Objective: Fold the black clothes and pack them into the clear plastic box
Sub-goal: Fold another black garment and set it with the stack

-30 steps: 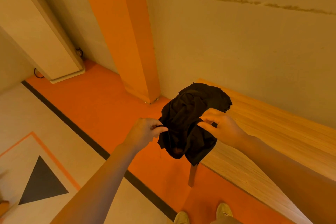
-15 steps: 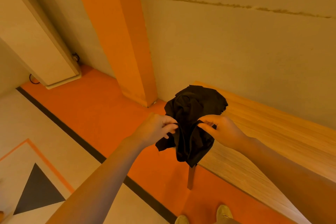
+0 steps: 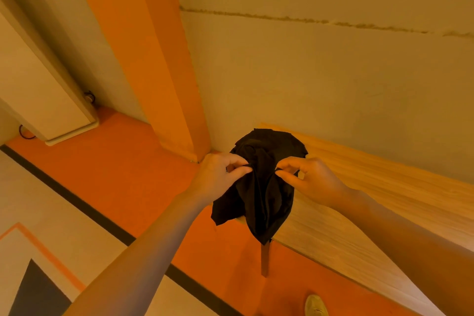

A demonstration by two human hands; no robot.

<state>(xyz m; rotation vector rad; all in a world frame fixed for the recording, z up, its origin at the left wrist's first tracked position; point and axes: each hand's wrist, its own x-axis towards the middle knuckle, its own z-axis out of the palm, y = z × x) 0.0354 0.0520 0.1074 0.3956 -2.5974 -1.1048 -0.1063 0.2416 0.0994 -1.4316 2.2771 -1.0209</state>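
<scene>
A crumpled black garment (image 3: 261, 187) hangs bunched in the air over the left end of the wooden table (image 3: 384, 208). My left hand (image 3: 220, 177) pinches its fabric on the left side, thumb against fingers. On the right side my right hand (image 3: 307, 177) pinches it the same way. Both hands sit close together, with the cloth drooping below them past the table's corner. No clear plastic box is in view.
An orange pillar (image 3: 154, 59) stands against the beige wall behind the table's left end. A white cabinet (image 3: 38, 90) sits at the far left on the orange floor. One table leg (image 3: 264, 259) and a shoe (image 3: 316, 305) show below.
My left hand has moved right and closed in on the garment. Both hands have lifted the bunched cloth slightly, and it hangs more narrowly between them.
</scene>
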